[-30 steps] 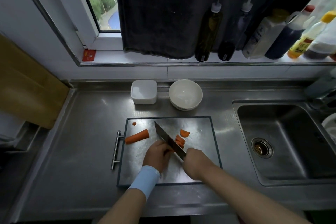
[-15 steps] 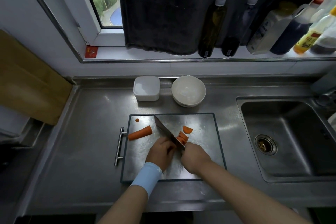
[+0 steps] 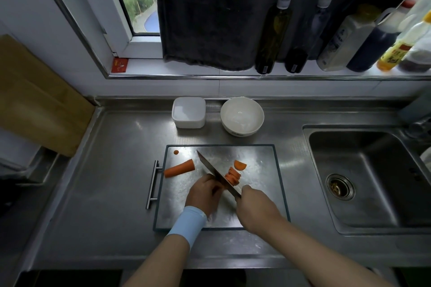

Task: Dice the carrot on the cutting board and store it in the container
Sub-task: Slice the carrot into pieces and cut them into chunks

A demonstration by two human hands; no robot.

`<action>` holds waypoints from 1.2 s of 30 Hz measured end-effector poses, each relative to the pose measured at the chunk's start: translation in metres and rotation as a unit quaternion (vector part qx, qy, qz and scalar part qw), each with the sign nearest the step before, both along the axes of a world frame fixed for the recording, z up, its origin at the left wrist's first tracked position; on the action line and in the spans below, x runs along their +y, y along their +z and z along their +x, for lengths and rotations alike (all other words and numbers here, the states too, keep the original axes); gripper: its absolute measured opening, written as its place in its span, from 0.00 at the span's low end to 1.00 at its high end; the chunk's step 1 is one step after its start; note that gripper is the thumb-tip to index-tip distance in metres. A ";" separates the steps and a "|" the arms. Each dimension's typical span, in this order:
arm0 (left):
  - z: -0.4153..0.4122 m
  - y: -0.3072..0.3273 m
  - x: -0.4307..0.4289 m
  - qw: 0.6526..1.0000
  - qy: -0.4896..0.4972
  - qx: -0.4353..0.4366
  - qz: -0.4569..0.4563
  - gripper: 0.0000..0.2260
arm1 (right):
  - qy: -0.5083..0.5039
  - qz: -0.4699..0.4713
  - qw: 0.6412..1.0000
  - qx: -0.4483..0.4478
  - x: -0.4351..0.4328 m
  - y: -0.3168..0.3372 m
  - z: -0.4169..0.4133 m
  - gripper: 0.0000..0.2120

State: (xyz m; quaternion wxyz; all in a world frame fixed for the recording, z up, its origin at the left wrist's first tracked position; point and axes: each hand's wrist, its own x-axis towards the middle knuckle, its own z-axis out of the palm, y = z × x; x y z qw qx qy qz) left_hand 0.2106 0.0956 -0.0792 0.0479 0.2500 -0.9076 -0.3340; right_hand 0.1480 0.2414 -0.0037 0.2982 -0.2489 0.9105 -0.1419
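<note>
Lying across knife (image 3: 209, 167) from left fingers (image 3: 210, 181): carrot slices (image 3: 232, 177).

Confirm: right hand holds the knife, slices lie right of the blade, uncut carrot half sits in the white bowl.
Wrong: the head view shows the uncut carrot half on the cutting board, left of the knife, not in the white bowl. Rest stands.

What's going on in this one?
A person is slicing carrot on the steel cutting board. The right hand grips a long kitchen knife, its blade against a stack of orange carrot slices. The left hand, fingers curled, sits at the blade's other side; what it steadies is hidden. A longer uncut carrot piece lies to the left. The white square container behind the board holds no carrot yet.
</note>
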 end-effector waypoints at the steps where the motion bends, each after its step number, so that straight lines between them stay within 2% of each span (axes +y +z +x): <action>1: 0.000 0.000 0.000 1.000 0.000 -0.001 0.001 0.08 | 0.003 0.003 1.000 0.001 0.001 0.001 0.000 0.04; 5: 0.001 0.000 0.001 1.000 0.003 0.002 0.005 0.07 | 0.012 0.022 1.000 -0.006 0.005 0.003 -0.001 0.01; 15: 0.003 -0.003 0.001 1.000 0.003 0.012 0.010 0.06 | 0.015 0.067 0.996 -0.049 -0.002 -0.006 -0.009 0.04; 18: 0.003 -0.005 0.001 1.000 0.003 0.017 0.010 0.06 | 0.008 0.071 0.996 -0.055 -0.008 -0.011 -0.011 0.03; 30: 0.005 -0.008 -0.003 0.999 -0.026 0.027 -0.015 0.05 | -0.018 0.029 0.998 -0.046 -0.021 -0.024 -0.008 0.07; 36: 0.007 -0.005 -0.001 0.999 -0.025 0.031 -0.018 0.05 | -0.014 0.024 0.999 -0.038 -0.018 -0.024 -0.010 0.06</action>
